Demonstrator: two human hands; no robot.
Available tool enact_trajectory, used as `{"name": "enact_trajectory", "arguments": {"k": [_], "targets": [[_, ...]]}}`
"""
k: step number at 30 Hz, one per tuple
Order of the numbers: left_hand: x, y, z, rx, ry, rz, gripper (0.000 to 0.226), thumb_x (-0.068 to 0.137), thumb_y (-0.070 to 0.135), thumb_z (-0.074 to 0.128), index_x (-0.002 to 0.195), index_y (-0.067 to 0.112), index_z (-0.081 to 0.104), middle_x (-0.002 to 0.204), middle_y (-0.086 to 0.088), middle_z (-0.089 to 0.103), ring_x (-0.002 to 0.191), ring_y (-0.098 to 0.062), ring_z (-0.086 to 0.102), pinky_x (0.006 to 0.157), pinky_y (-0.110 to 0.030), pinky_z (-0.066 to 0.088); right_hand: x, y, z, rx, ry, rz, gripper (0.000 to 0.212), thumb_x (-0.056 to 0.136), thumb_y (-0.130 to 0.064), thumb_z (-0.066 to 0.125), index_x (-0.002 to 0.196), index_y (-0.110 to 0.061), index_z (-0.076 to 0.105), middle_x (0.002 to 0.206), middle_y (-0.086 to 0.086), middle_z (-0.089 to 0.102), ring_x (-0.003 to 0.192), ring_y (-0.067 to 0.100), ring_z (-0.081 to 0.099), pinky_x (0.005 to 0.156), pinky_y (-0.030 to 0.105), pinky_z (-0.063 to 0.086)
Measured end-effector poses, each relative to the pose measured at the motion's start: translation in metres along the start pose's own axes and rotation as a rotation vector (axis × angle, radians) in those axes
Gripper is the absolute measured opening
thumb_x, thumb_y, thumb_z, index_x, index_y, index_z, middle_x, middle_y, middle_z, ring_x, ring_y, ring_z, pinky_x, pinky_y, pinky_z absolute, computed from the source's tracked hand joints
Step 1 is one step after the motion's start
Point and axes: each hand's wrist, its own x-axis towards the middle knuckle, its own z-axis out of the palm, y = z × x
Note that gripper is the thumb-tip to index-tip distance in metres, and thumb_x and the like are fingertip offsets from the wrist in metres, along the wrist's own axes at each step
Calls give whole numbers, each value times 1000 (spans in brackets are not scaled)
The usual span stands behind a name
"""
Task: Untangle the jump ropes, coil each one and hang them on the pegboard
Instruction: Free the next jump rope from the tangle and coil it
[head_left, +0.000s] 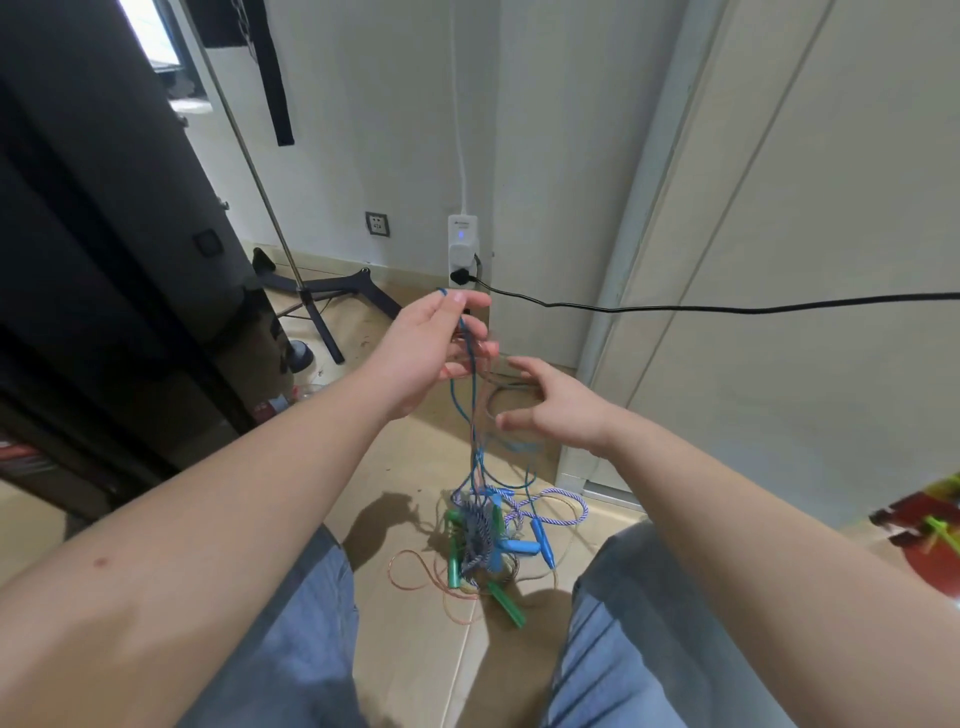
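Jump ropes (488, 535) lie in one tangled heap on the tan floor (405, 467), between the person's two jean-clad knees; green handles (506, 603), blue handles (519, 546), a purple-and-white braided cord (566, 499) and thin clear orange cord (415, 571) are all knotted together. Far left, a dark cabinet (104, 260), with a thin metal stand pole (260, 171) slanting beside it and black tripod legs (337, 283) on the floor. Left hand (436, 343) is raised above the heap, fingers pinched shut on a thin blue cord (470, 395); a small loop of it pokes above the fingertips, and its strands hang straight down into the tangle. Right hand (550, 405) is just right of and lower than the left, fingers spread apart, gripping nothing, close to the hanging strands. Behind the hands, a white power strip (462, 244) on the wall, a black cable (727, 309) running right across a pale door (805, 260).
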Motion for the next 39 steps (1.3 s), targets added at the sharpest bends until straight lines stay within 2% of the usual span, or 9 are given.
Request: {"name": "enact_trajectory", "arguments": {"k": [3, 7, 11, 16, 21, 25, 30, 35, 39], "targets": [[-4, 8, 6, 16, -83, -9, 34, 109, 30, 32, 105, 15, 62, 66, 1, 55, 70, -22, 64, 76, -40, 55, 2, -11, 5, 177, -84, -110, 95, 65, -36, 79, 150, -33, 38, 146, -10, 51, 133, 6, 47, 112, 36, 40], [-3, 15, 6, 98, -149, -56, 38, 108, 31, 33, 93, 13, 62, 57, 1, 49, 67, -20, 62, 78, -40, 51, 0, -25, 5, 418, -174, -108, 82, 63, -14, 65, 140, -34, 44, 101, -21, 60, 82, 10, 55, 69, 31, 44], [-4, 20, -2, 537, -138, 14, 44, 105, 31, 41, 71, 16, 65, 52, 5, 54, 77, -17, 62, 80, -29, 44, -4, -23, -1, 603, -289, -26, 65, 73, -4, 57, 132, -32, 55, 91, 5, 54, 83, 22, 51, 78, 42, 51], [-2, 24, -8, 848, 19, 90, 43, 103, 36, 42, 72, 20, 67, 62, 11, 53, 60, -14, 48, 59, -27, 35, -6, -24, -9, 552, -222, 28, 7, 82, -26, 73, 88, -26, 69, 76, -3, 48, 75, 16, 42, 76, 38, 52], [-1, 31, -4, 455, 53, 77, 35, 106, 31, 40, 85, 19, 65, 89, -1, 66, 58, -9, 61, 65, -32, 53, -2, -31, -9, 212, 101, -142, 18, 83, -29, 78, 80, -23, 62, 73, -7, 54, 70, 12, 48, 72, 31, 42], [-1, 45, 9, 260, 24, 195, 32, 108, 23, 37, 91, 12, 62, 96, -6, 62, 56, -10, 63, 59, -32, 55, -6, -40, -2, 249, -126, -76, 40, 81, -33, 82, 115, -29, 61, 81, 1, 51, 62, 17, 47, 54, 29, 40], [7, 69, 15, 34, 48, 245, 35, 108, 24, 33, 89, 10, 59, 96, -7, 62, 66, -18, 65, 59, -31, 57, -12, -38, 9, -317, -146, -122, 22, 94, -46, 62, 86, -28, 70, 69, -10, 58, 63, 6, 52, 67, 26, 43], [12, 42, 11, 30, 28, -74, 41, 106, 48, 30, 119, 17, 55, 99, -5, 62, 86, -23, 65, 80, -40, 55, -16, -53, -1, 157, 117, -93, 32, 102, -29, 50, 89, -6, 67, 62, 2, 52, 50, 13, 51, 55, 30, 50], [0, -18, 4, 377, -240, -338, 66, 97, 70, 19, 139, 30, 50, 123, -1, 67, 112, -20, 61, 89, -37, 43, -16, -77, -21, 481, 287, -158, 34, 106, -29, 46, 87, -7, 65, 73, 4, 57, 63, 17, 52, 60, 30, 47]]}}
